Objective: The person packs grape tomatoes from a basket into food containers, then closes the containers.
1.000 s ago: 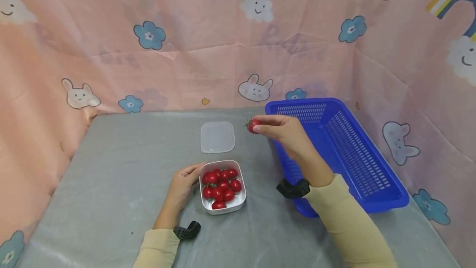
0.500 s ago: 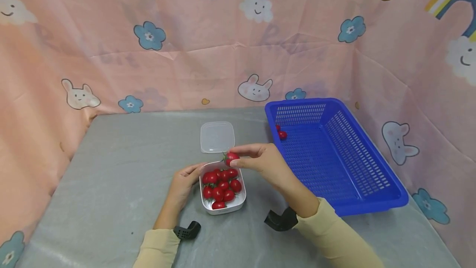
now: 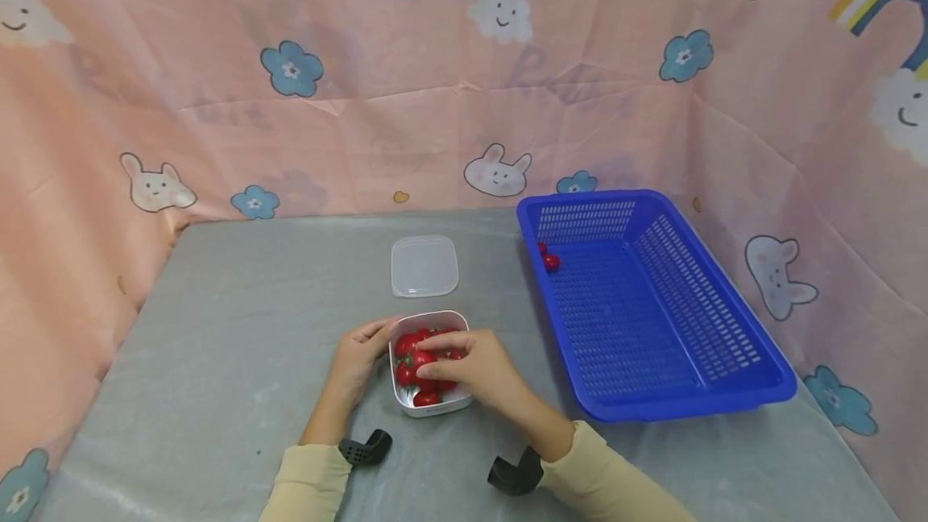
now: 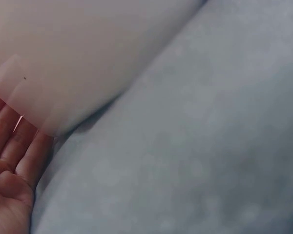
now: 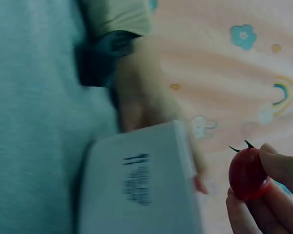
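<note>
Over the white square container point(image 3: 444, 408), my right hand point(image 3: 482, 369) pinches a red cherry tomato point(image 5: 248, 173) between thumb and fingers. Its thin green stem shows in the right wrist view. Beneath it, several more cherry tomatoes point(image 3: 426, 399) lie in the container, partly hidden by that hand. My left hand point(image 3: 357, 361) rests against the container's left side near the back corner. In the left wrist view the fingers point(image 4: 31, 153) look nearly straight where they meet the pale wall; their tips are hidden.
A clear square lid point(image 3: 424, 267) lies flat behind the container. To the right stands a blue plastic basket point(image 3: 616, 409) with cherry tomatoes point(image 3: 551, 263) in its far left corner. A patterned pink cloth point(image 3: 362, 127) hangs behind and beside the grey table point(image 3: 232, 361).
My right hand has carried a cherry tomato from beside the basket's rim, left and toward me, down over the container. My left hand, the lid and the basket stay in place.
</note>
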A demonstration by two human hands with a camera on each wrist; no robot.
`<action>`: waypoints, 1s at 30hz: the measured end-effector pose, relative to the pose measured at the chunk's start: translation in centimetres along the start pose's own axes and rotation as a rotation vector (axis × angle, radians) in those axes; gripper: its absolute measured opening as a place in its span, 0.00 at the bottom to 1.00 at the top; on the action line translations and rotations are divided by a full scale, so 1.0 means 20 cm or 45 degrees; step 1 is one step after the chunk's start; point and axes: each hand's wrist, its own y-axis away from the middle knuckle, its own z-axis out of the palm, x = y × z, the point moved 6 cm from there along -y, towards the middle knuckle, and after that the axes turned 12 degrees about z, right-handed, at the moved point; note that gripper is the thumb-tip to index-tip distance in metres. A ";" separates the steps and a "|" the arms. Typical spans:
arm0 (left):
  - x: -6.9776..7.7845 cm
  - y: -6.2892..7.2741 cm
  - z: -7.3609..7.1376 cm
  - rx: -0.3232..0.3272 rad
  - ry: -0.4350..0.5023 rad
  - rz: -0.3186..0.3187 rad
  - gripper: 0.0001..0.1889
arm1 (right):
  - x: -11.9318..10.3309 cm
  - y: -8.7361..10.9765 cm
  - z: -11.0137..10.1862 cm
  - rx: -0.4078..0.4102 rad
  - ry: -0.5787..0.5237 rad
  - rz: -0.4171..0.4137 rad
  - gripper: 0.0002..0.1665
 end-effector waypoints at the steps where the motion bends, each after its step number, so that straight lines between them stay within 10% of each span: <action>1: 0.00 0.00 0.00 -0.001 0.004 0.006 0.17 | 0.02 -0.01 0.02 0.009 0.023 -0.003 0.17; 15: 0.00 0.00 0.00 -0.004 0.055 -0.032 0.19 | 0.04 -0.02 0.11 0.046 0.180 -0.099 0.19; 30: 0.00 0.00 0.01 -0.002 0.005 -0.003 0.18 | -0.02 0.00 0.04 0.035 0.017 -0.054 0.16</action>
